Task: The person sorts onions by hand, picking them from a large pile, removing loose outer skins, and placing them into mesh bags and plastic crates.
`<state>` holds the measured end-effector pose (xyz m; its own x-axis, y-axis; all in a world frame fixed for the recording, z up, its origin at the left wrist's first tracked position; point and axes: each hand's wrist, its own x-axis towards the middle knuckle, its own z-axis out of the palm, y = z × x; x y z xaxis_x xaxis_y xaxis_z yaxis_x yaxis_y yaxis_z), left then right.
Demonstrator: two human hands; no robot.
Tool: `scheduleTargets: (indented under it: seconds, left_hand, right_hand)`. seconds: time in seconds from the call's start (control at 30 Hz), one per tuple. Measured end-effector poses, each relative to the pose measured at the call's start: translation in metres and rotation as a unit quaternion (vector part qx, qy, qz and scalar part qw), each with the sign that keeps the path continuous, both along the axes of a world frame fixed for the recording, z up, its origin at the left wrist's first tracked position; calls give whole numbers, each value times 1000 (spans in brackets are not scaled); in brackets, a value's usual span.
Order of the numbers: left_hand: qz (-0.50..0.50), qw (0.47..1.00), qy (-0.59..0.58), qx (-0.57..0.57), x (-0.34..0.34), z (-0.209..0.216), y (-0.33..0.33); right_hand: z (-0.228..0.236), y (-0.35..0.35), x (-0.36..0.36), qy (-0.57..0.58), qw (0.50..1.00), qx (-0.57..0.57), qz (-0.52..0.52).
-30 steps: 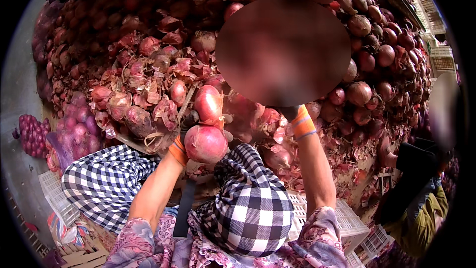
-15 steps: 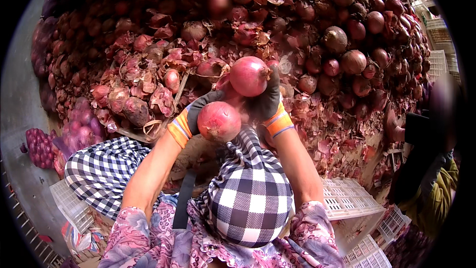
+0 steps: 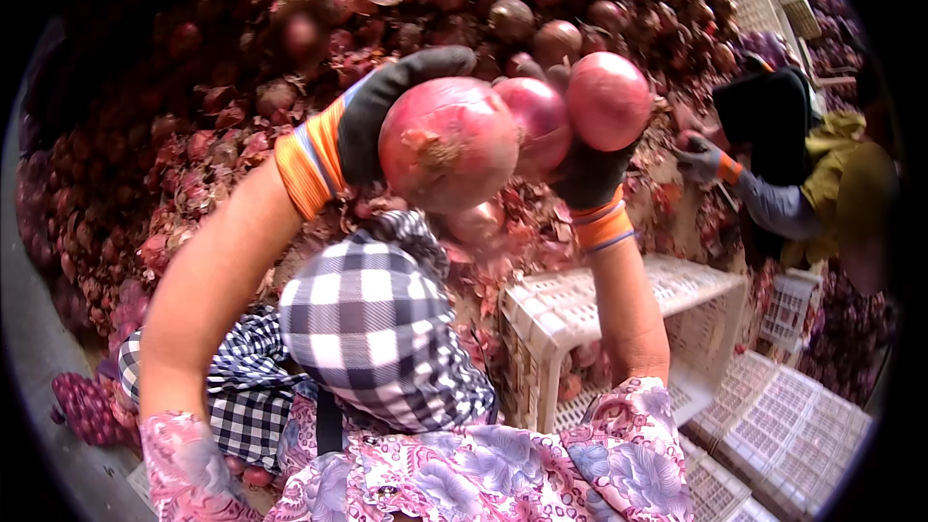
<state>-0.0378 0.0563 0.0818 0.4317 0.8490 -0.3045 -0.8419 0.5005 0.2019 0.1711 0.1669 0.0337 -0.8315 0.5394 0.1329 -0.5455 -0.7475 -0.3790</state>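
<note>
My left hand (image 3: 372, 116), in a dark glove with an orange cuff, curls around the far and left sides of a large red onion (image 3: 448, 150). My right hand (image 3: 597, 177), gloved alike, has its fingers around a smaller red onion (image 3: 609, 101). A third red onion (image 3: 535, 126) is held between the two hands; which hand bears its weight I cannot tell. Below them another onion (image 3: 478, 222) shows blurred; whether it lies or drops is unclear. Beneath my right forearm stands a white slatted crate (image 3: 541, 314) with some onions in it.
A big heap of red onions (image 3: 512, 19) and loose skins spreads ahead. My knees wear checked cloth (image 3: 372, 304). At the right, a co-worker's gloved hand (image 3: 701, 159) reaches toward the heap. More white crates (image 3: 793, 416) stand lower right; a mesh bag of onions (image 3: 87, 406) lies left.
The view has swung right, bringing the crate and the co-worker's hand into sight. Both my hands have risen, moved toward the crate side and spread apart, still carrying onions.
</note>
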Motion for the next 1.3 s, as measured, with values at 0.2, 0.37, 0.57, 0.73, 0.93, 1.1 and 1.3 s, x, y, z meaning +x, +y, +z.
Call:
scheduleTargets:
  seconds: [0.2, 0.37, 0.57, 0.73, 0.93, 1.1, 1.3]
  left_hand:
    - [-241, 913, 237, 228, 182, 60, 55]
    - [-248, 573, 610, 487, 270, 57, 54]
    - [-106, 919, 369, 86, 132, 53, 85]
    - [50, 896, 433, -82, 8, 26, 38]
    - [131, 942, 242, -193, -53, -58, -58]
    - [207, 906, 194, -314, -60, -110, -130]
    - [218, 920, 129, -298, -41, -140, -136]
  right_hand:
    - [69, -9, 232, -361, 784, 415, -289]
    - [85, -88, 332, -371, 888, 43, -268]
    - [70, -106, 351, -668, 722, 83, 161]
    - [53, -26, 199, -502, 847, 148, 93]
    - [-131, 21, 71, -645, 400, 647, 73]
    - [-190, 9, -14, -715, 382, 578, 94]
    - [-211, 26, -5, -645, 561, 519, 17]
